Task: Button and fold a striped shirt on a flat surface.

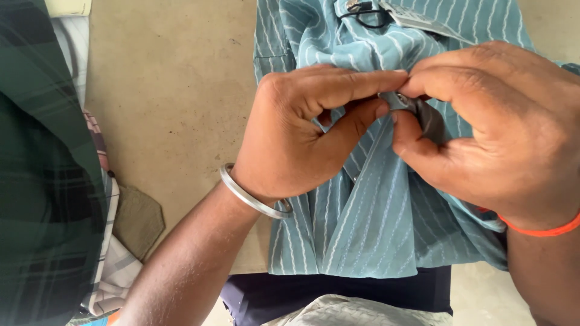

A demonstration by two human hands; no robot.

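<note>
A teal shirt with thin white stripes (368, 223) lies on a beige table (175, 102). My left hand (302, 136), with a metal bangle (251, 196) on its wrist, pinches the cloth near the shirt's front between thumb and forefinger. My right hand (501, 127), with an orange thread (544, 229) around its wrist, pinches the same spot from the other side, together with a small dark piece (426, 115) that is partly hidden by the fingers. The two hands' fingertips meet over the fabric.
A tag on a black cord (393, 15) hangs at the shirt's collar at the top. Dark green checked cloth (42, 181) fills the left edge, with folded checked fabric (115, 265) below it. Dark blue cloth (338, 296) lies at the near table edge.
</note>
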